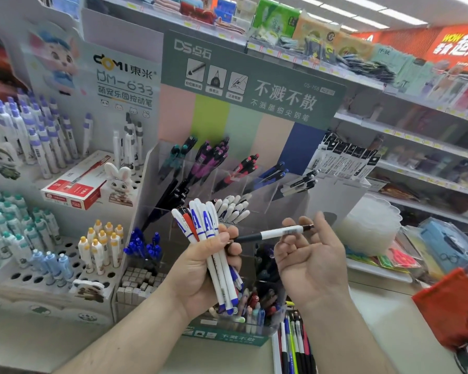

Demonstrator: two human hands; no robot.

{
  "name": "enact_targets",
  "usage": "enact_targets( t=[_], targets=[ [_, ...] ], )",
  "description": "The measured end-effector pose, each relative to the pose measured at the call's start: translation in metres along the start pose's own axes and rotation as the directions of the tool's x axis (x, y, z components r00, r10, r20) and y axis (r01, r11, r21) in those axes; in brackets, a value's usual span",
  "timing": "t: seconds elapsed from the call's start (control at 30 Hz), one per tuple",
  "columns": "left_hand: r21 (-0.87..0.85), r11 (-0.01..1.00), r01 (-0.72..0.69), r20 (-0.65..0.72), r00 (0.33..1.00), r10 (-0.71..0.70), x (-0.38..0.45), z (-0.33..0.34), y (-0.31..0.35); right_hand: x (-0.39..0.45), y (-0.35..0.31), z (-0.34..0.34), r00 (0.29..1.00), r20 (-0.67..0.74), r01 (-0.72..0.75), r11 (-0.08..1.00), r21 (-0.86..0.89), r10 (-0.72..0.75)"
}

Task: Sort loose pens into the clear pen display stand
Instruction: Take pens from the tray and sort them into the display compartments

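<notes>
Nearest, in front of the clear pen display stand (pixel 227 184), loose pens (pixel 292 344) lie in a row on the pale desk (pixel 376 333), smooth thin plastic barrels in black, blue, yellow and pink, not yet sorted. Just above them the left hand (pixel 200 268) has its grip clamped round a bundle of white pens (pixel 208 238) with blue and red caps, glossy and round-tipped. Right of the bundle, the right hand (pixel 311 260) lies palm up, fingers loosely apart, with a single white-and-black pen (pixel 273 234) resting across its fingertips, its dark end by the left thumb. Behind both hands the stand's transparent acrylic compartments already hold grouped teal, purple, red, blue and white pens, so the sorting looks well advanced but unfinished.
</notes>
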State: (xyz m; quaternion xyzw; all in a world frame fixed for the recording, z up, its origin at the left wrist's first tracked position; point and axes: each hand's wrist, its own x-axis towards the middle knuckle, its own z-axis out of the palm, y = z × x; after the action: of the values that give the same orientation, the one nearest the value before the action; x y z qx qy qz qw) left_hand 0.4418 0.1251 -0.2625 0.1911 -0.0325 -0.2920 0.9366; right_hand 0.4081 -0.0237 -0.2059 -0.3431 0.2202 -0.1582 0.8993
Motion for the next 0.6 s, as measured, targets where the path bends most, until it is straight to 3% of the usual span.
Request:
enact_targets(
  t=[0.13,0.27,0.6],
  targets=[
    [-0.042,0.999,-0.007,0.036,0.999,0.008,0.004,0.007,0.001,0.0,0.0,0.002,0.991,0.015,0.13,0.991,-0.028,-0.129],
    [-0.047,0.999,-0.018,0.101,0.995,0.022,0.01,0.013,0.002,0.003,0.004,0.005,0.956,-0.017,0.281,0.934,-0.22,-0.291],
    [-0.051,0.999,-0.001,0.124,0.992,0.008,0.028,0.019,0.003,0.016,-0.01,0.004,0.954,-0.027,0.284,0.933,-0.22,-0.297]
  ],
)
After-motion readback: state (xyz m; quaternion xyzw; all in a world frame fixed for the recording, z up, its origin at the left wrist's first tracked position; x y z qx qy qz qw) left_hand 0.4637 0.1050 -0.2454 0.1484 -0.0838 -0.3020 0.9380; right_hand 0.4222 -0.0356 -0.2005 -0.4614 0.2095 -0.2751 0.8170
